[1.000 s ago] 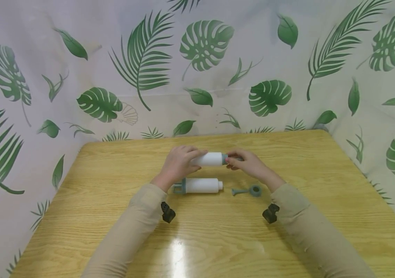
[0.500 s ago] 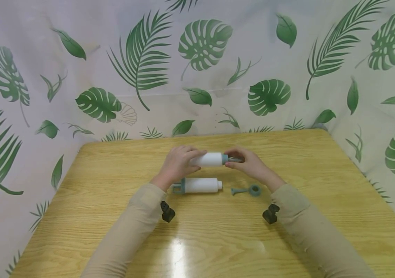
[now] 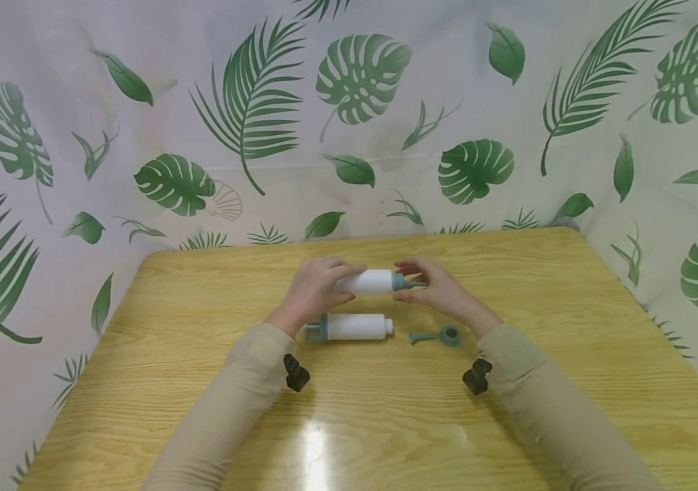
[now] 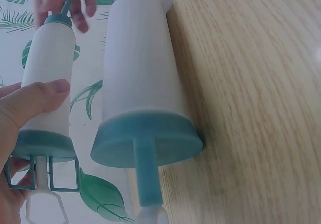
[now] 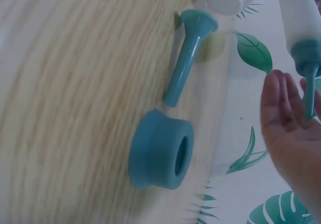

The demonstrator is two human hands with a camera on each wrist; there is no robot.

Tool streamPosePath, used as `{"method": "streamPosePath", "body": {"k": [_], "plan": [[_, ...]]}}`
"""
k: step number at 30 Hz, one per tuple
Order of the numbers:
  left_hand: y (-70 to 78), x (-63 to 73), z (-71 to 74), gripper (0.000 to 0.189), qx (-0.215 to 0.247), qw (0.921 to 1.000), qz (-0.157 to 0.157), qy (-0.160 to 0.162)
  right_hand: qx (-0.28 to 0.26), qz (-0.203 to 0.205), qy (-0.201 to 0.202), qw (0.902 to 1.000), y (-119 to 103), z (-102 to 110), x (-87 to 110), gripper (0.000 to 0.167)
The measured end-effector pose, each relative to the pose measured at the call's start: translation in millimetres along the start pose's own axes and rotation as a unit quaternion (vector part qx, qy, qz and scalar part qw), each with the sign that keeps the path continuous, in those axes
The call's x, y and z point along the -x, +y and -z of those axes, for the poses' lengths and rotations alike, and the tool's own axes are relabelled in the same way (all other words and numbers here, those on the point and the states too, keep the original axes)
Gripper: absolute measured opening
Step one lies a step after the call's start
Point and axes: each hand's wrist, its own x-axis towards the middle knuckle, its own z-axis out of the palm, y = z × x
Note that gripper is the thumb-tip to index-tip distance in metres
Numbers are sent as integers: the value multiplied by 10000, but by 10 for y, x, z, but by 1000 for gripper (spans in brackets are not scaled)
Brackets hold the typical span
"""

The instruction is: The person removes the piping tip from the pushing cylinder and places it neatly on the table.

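Note:
My left hand (image 3: 318, 285) grips the white barrel of a large syringe (image 3: 373, 281), held sideways above the table. Its thumb lies across the barrel in the left wrist view, near the teal flange (image 4: 45, 144) with two finger loops. A teal cap (image 3: 398, 281) and slim nozzle (image 5: 310, 91) sit on the syringe's right end. Around that nozzle my right hand (image 3: 441, 290) has its fingers extended and apart, fingertips close to the cap. A second white syringe (image 3: 356, 327) lies nearer me, with a bare white tip.
To the right of the lying syringe, a loose teal nozzle (image 5: 185, 63) and a teal ring cap (image 5: 160, 151) lie on the wooden table (image 3: 386, 409). A leaf-printed cloth (image 3: 410, 191) stands behind the table's far edge.
My right fingers have spread from a pinch at the cap, so the nozzle shows between them. The left hand keeps its grip, and both syringes stay in place.

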Motion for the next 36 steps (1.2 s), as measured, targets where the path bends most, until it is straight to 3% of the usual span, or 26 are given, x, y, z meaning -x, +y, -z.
{"method": "streamPosePath", "body": {"k": [4,10,17,28,36], "plan": [[7,5,11,54,-40,10000,-38,21,235,-177,-255,9992,7,9,0,48],[-1,7,12,54,-72,10000,-44,6,116,-143,-432,9989,22,22,-6,37],[-14,16,2,55,-39,10000,-13,-15,45,-148,-326,9993,14,9,18,42],[-10,15,-22,54,148,9999,-15,27,422,26,-16,9991,13,4,24,47],[-10,1,-21,53,281,9993,200,-139,119,31,99,9999,21,-10,12,45]]}}
